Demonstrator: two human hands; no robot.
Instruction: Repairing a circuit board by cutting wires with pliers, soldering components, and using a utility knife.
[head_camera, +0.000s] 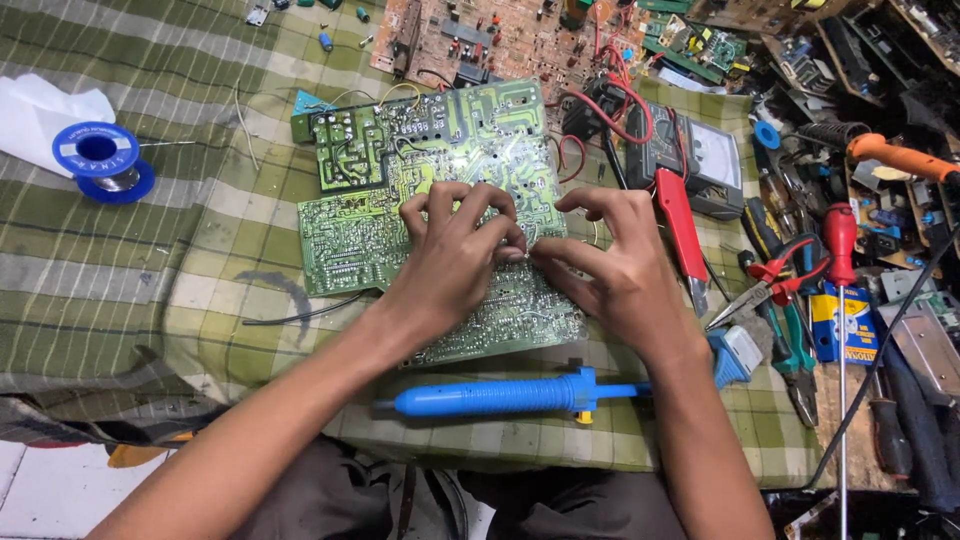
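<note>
A large green circuit board (370, 230) lies solder side up on a green checked cloth (150, 290). My left hand (455, 255) rests on the board's middle, fingers curled, with its fingertips pinched near the right hand. My right hand (610, 265) meets it from the right, thumb and forefinger pinched over the same spot on the board. Whatever small thing sits between the fingertips is too small to make out. A blue desoldering pump (500, 397) lies just below both wrists.
A blue solder spool (100, 160) sits at the left on white paper. A brown circuit board (500, 40) lies at the back. On the right are a multimeter (700, 150), a red-handled tool (680, 225), red pliers (775, 285), a red screwdriver (840, 240) and more tools.
</note>
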